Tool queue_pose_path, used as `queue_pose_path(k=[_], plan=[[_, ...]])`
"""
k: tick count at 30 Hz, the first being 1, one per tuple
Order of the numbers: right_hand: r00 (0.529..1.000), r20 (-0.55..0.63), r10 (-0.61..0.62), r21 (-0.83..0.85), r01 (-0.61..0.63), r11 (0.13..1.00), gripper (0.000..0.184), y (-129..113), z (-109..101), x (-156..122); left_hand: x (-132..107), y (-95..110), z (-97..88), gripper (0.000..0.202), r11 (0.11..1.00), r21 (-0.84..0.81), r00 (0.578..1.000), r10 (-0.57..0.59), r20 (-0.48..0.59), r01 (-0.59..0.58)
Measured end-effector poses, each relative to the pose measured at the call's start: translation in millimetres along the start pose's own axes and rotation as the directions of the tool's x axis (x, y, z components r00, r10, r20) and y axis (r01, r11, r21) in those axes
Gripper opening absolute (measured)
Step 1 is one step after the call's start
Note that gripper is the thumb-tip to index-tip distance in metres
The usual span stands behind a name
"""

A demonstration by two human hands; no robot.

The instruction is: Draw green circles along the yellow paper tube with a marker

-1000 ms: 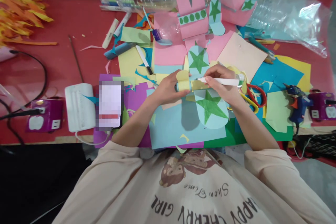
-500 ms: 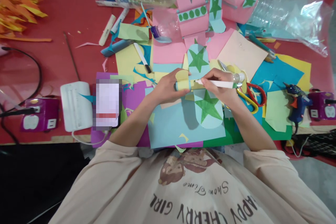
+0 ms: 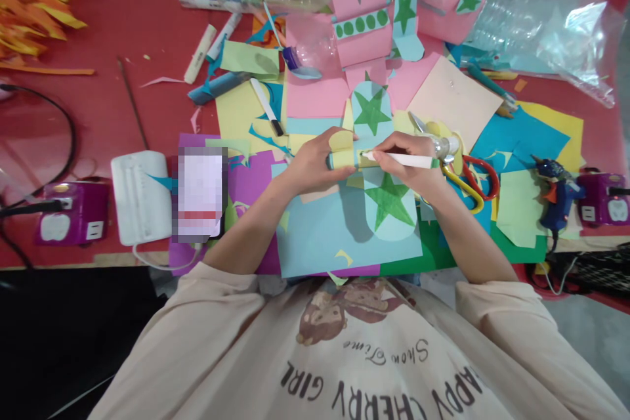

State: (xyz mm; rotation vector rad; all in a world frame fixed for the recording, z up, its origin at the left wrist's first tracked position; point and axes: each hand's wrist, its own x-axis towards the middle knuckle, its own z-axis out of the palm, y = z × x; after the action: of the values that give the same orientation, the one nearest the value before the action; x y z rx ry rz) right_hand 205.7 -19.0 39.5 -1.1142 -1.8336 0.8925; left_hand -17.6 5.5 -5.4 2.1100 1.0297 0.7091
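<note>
Watching from my remote spot, I've got the right hand [image 3: 418, 176] pinching a white marker [image 3: 416, 160], tip at the yellow paper strip [image 3: 344, 159] just left of it. Can't tell if it's actually touching. Strip's long axis runs left-right, roughly in line with the marker. Left hand [image 3: 312, 161] is clamped round the left end, so it's nearer there. Green-starred paper [image 3: 394, 200] lies on the near side, scissors [image 3: 494, 182] right.
</note>
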Motion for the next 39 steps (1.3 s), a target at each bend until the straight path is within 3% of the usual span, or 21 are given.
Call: queue_pose_path(k=[11,24,39], plan=[[0.996,0.087,0.025,-0.003,-0.025,1.0,0.02,-3.7,-4.5,1.6,0.7,-0.7,-0.9,0.054,1.0,0.002,1.0,0.018,0.01,-0.018],[0.994,0.105,0.002,0.008,-0.002,1.0,0.021,-1.3,-6.9,2.8,0.0,1.3,-0.3,0.054,1.0,0.014,1.0,0.004,0.005,-0.004],[0.999,0.007,0.047,0.001,-0.047,0.999,0.022,-1.7,-6.9,3.1,0.1,0.1,0.6,0.054,0.999,0.025,0.999,0.03,-0.012,-0.03]])
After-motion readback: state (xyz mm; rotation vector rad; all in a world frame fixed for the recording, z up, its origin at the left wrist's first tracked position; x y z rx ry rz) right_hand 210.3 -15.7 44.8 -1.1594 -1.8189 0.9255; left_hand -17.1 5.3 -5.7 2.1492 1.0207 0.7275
